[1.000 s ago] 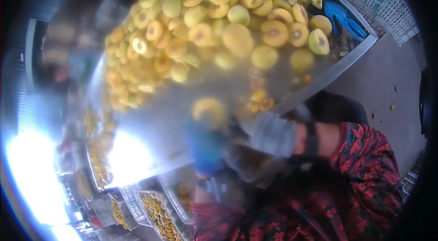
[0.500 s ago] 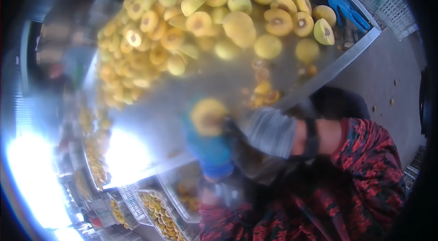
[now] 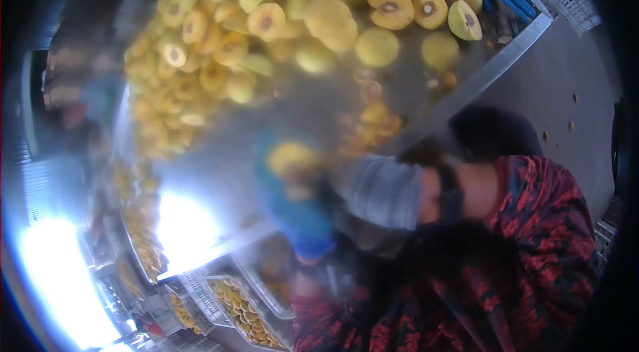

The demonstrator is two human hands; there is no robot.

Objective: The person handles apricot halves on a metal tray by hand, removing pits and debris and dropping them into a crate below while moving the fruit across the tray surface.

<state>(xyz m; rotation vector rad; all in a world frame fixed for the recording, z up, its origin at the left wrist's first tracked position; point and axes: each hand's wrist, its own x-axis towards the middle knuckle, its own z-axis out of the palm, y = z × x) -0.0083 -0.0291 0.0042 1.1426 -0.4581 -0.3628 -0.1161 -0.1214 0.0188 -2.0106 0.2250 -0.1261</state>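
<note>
While the left hand holds a yellow fruit, the right hand is just right of it, grip too blurred to tell.

White glare floods the metal tabletop left of the grip — left hand blurred — dark fisheye rim around.

One yellow fruit, roundish, smeared by blur, darker patch toward its lower right. Sits in my blue-gloved left hand, above the grey metal surface. Whole or cut: can't tell.
</note>
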